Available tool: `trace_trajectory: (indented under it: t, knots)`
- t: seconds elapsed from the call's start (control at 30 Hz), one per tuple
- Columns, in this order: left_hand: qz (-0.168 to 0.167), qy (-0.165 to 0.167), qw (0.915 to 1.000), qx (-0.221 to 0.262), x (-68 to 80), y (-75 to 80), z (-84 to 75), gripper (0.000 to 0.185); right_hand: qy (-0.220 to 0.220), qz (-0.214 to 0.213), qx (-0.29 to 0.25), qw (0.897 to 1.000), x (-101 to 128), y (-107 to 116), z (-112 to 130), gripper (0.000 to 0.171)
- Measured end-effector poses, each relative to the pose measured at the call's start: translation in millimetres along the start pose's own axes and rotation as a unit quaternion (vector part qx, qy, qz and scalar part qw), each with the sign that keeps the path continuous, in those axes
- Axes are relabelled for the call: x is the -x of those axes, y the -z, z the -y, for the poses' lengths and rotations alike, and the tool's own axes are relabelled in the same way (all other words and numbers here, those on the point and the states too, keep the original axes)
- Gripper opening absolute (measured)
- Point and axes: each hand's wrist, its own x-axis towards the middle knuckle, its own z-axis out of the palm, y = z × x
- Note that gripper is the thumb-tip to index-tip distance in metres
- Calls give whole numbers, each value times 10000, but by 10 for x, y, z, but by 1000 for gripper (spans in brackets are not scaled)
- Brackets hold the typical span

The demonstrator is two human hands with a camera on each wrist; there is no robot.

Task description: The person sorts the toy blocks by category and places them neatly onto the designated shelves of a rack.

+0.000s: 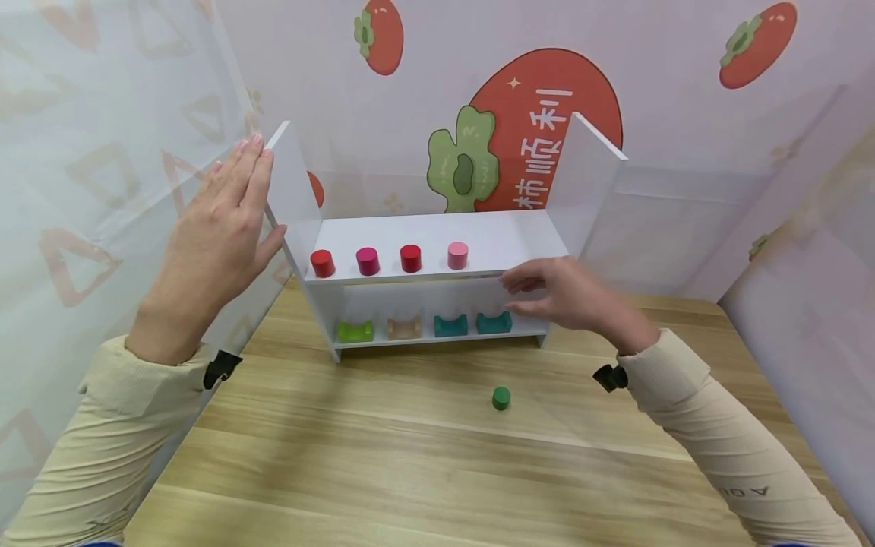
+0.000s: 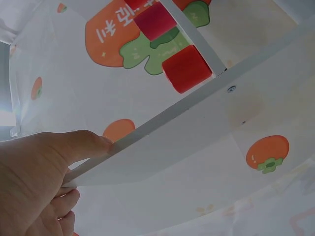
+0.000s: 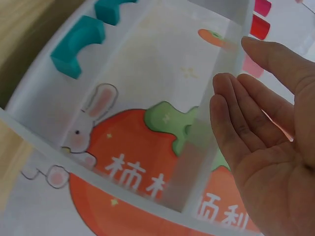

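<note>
A white two-tier shelf [image 1: 437, 235] with tall side panels stands on the table. My left hand [image 1: 222, 220] holds its left side panel [image 2: 162, 132], thumb at the front edge and fingers along the outer side. On the upper board sit a red cylinder [image 1: 323, 264], a magenta cylinder [image 1: 368, 262], another red cylinder [image 1: 411, 259] and a pink cylinder [image 1: 458, 256]. My right hand [image 1: 563, 296] is at the right of the shelf front, near the upper board's edge, thumb and fingers apart, nothing between them. Whether it touches the board, I cannot tell.
On the lower board stand a lime notched block [image 1: 355, 332], a beige one [image 1: 404, 328] and two teal notched blocks [image 1: 450, 326]. A green cylinder [image 1: 501, 398] lies on the wooden table [image 1: 383, 456] before the shelf. Behind hangs a persimmon-printed sheet [image 1: 683, 205].
</note>
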Motion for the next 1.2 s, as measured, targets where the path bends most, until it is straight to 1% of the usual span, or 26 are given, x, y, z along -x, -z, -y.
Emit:
trace_trajectory:
  t: [0.1,0.2,0.33,0.5,0.63,0.93,1.2]
  knots:
    - [15,19,10000,21,4,5,-3,90,48,140,-4,9999,92,-141,-93,37]
    - [50,36,10000,32,7,9,-7,91,59,358,-158,9992,183,-315,-217,36]
    - [67,37,10000,33,6,10,-7,91,-60,599,-288,9978,316,-544,-375,37]
    - [40,35,10000,38,7,7,3,91,-133,752,-361,9964,471,-800,-530,38]
    - [32,47,10000,66,12,8,6,91,-133,869,-559,9946,562,-987,-643,40]
    - [30,40,10000,31,23,10,3,90,-344,826,-1002,9909,662,-1317,-812,39]
    - [41,45,9999,110,1,18,-10,90,-388,694,-1242,9891,660,-1476,-891,36]
